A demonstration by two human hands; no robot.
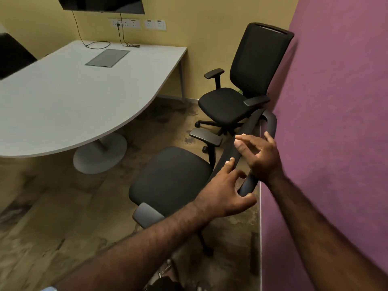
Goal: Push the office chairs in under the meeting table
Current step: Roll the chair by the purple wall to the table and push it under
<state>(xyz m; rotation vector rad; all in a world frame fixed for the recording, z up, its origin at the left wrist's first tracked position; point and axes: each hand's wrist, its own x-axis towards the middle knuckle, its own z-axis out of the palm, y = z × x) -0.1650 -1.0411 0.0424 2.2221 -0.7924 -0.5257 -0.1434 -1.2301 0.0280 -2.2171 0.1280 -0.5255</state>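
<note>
A black office chair [172,177] stands close in front of me, its seat facing the white meeting table [63,97] and apart from it. My left hand [222,192] is at the lower end of its backrest top rail [246,185], fingers apart, index touching the rail and thumb under it. My right hand [260,158] is spread over the rail higher up, fingers not closed. A second black office chair [226,106] stands farther back against the wall, away from the table.
A purple wall [336,122] runs close along the right, just behind both chairs. The table rests on a round pedestal base [98,156] and a thin leg [182,80]. Another dark chair back [12,53] shows at the far left. Cables [98,45] lie on the tabletop.
</note>
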